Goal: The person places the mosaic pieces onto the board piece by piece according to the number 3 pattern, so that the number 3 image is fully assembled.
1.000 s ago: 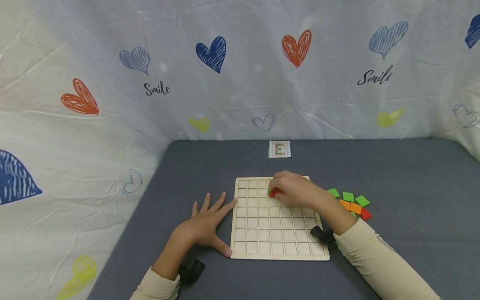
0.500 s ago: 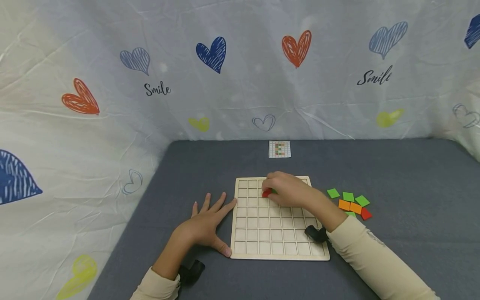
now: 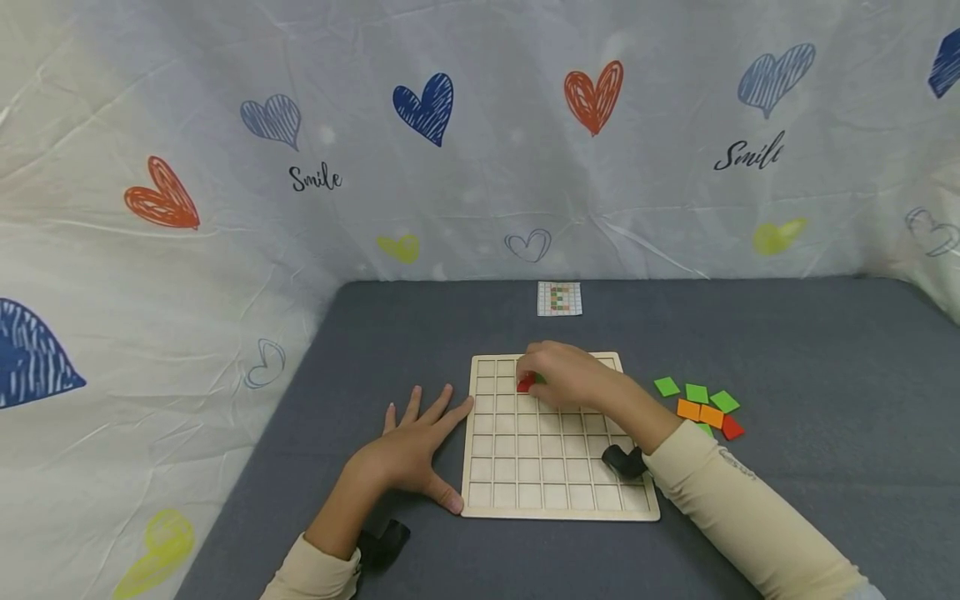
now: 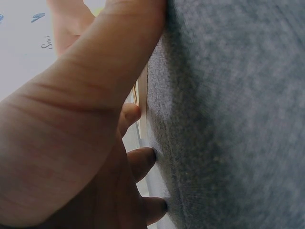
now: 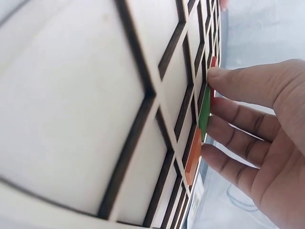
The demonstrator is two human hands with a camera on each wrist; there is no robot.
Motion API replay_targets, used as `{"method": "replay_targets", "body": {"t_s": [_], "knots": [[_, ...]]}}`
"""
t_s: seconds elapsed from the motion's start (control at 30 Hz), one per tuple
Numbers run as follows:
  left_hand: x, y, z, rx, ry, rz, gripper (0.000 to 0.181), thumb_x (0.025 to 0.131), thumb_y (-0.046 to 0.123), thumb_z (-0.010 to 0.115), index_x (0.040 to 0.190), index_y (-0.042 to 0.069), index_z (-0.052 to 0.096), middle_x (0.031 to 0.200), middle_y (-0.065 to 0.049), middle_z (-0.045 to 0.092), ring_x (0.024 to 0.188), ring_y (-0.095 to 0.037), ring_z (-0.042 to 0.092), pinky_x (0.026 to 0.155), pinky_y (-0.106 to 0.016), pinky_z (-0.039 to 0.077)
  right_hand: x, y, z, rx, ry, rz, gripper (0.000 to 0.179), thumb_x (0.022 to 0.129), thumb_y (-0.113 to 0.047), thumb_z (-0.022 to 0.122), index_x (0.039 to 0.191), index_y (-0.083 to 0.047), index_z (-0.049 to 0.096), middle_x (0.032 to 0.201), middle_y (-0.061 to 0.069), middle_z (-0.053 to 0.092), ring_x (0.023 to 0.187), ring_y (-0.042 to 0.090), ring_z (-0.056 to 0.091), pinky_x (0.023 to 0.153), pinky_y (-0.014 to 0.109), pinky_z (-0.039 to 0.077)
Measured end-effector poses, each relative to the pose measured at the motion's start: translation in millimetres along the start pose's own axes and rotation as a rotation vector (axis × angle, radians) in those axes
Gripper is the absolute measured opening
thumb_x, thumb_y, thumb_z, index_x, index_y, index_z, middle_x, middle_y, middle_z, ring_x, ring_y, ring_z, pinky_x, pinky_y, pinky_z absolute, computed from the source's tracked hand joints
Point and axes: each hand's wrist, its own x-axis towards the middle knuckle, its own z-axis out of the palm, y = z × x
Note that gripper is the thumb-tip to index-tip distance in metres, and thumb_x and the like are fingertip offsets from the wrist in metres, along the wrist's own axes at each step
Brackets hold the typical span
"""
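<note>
A wooden grid board (image 3: 555, 472) lies on the grey cloth. Over its back rows my right hand (image 3: 572, 377) pinches a red square tile (image 3: 526, 383) between thumb and fingers. In the right wrist view, a green tile (image 5: 205, 112) and an orange tile (image 5: 193, 155) sit in the grid beside those fingers, mostly hidden by the hand in the head view. My left hand (image 3: 405, 454) rests with spread fingers along the board's left side, thumb tip at the near corner and index fingertip at the edge.
Right of the board lie loose tiles: several green (image 3: 696, 393), a pair of orange (image 3: 711, 416) and a red one (image 3: 732, 428). A small card with a coloured grid pattern (image 3: 559, 298) lies at the back. Behind the table hangs a white curtain (image 3: 480, 167) with printed hearts.
My right hand has slid left across the back of the board with the red tile. The left hand has stayed in place.
</note>
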Motion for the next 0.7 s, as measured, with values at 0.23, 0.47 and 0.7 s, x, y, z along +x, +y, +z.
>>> {"method": "replay_targets", "body": {"t_s": [0.23, 0.47, 0.7], "knots": [[-0.4, 0.8, -1.5, -0.007, -0.002, 0.002, 0.134, 0.053, 0.065, 0.089, 0.163, 0.031, 0.018, 0.168, -0.009, 0.004, 0.148, -0.045, -0.011, 0.107, -0.076, -0.004, 3.2, -0.1, -2.3, 0.021, -0.019, 0.021, 0.014, 0.084, 0.0, 0.077, 0.09, -0.012, 0.075, 0.09, 0.001, 0.064, 0.082, 0.016, 0.058, 0.073, 0.033, 0.05], [0.0, 1.6, -2.2, -0.008, -0.005, 0.001, 0.134, 0.054, 0.065, 0.089, 0.163, 0.031, 0.018, 0.168, -0.009, 0.004, 0.148, -0.046, -0.011, 0.107, -0.076, -0.004, 2.5, 1.4, -0.9, 0.018, -0.023, 0.008, 0.014, 0.085, 0.0, 0.076, 0.094, -0.01, 0.076, 0.092, 0.002, 0.064, 0.085, 0.018, 0.059, 0.075, 0.034, 0.051], [0.4, 0.6, -1.4, -0.012, -0.008, -0.001, 0.135, 0.053, 0.065, 0.089, 0.163, 0.031, 0.018, 0.168, -0.009, 0.004, 0.148, -0.046, -0.012, 0.107, -0.076, -0.005, -5.5, -3.0, -0.2, -0.035, -0.018, -0.023, 0.016, 0.087, -0.001, 0.074, 0.103, -0.004, 0.075, 0.1, 0.008, 0.065, 0.094, 0.025, 0.061, 0.082, 0.039, 0.052]]}}
